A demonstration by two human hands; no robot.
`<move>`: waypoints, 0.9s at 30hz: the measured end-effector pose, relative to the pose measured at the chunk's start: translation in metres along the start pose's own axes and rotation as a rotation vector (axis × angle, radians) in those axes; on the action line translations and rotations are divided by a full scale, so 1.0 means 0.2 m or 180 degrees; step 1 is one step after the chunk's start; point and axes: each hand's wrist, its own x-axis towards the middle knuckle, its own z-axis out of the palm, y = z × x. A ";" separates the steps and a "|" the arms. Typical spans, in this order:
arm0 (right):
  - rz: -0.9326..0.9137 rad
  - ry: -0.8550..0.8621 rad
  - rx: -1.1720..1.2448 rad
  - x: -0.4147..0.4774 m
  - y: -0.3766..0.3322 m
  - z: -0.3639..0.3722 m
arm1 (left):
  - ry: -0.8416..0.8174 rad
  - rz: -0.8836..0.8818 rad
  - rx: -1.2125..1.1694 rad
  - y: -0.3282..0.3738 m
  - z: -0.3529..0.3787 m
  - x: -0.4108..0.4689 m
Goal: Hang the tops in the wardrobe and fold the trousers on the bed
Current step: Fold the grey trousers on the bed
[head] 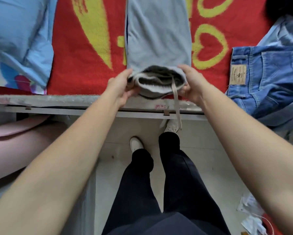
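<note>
Both hands — left (121, 87) and right (192, 84) — are gripping the waistband of the grey trousers (157, 36), whose length is running straight away across the bed (84, 53).

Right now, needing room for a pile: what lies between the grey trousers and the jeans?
Head view: only bare red blanket between grey trousers and jeans.

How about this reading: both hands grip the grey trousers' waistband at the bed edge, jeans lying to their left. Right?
Not quite: the head view shows the jeans lying to the right of the grey trousers, not the left. Left hand and right hand do grip the waistband at the bed edge.
</note>
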 end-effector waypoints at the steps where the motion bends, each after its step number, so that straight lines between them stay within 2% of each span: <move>1: 0.0039 -0.0023 0.0052 0.05 -0.07 0.01 | -0.0016 0.0043 -0.0070 0.07 0.05 0.04; 5: -0.0025 0.0092 0.0800 0.22 -0.29 0.03 | -0.0256 0.0138 -0.0552 0.28 0.22 0.19; 7: -0.0101 0.0191 0.0771 0.33 -0.35 0.01 | -0.0267 0.0211 -0.0287 0.30 0.27 0.28; 9: -0.0243 0.0326 0.0185 0.44 -0.35 -0.03 | 0.0019 0.0441 0.0463 0.25 0.29 0.35; 12: -0.0732 0.0645 -0.1492 0.55 -0.26 -0.12 | 0.0588 0.1169 0.2276 0.11 0.29 0.43; 13: -0.1034 0.0691 -0.2171 0.57 -0.21 -0.16 | 0.0543 0.1455 0.2935 0.05 0.28 0.44; 15: -0.1611 0.0454 -0.3212 0.58 -0.11 -0.23 | 0.0092 0.1902 0.4061 -0.04 0.26 0.45; 17: -0.1828 -0.0018 -0.3875 0.57 -0.03 -0.29 | -0.0371 0.1971 0.5002 -0.10 0.26 0.45; 20: -0.1992 -0.0317 -0.4740 0.57 0.04 -0.33 | -0.0379 0.2064 0.6219 -0.13 0.24 0.46; 23: -0.2456 -0.0174 -0.5408 0.56 0.06 -0.34 | 0.0025 0.2199 0.6884 -0.10 0.21 0.49; 27: -0.3102 -0.0188 -0.6020 0.61 0.07 -0.30 | 0.0140 0.2273 0.6947 -0.08 0.23 0.52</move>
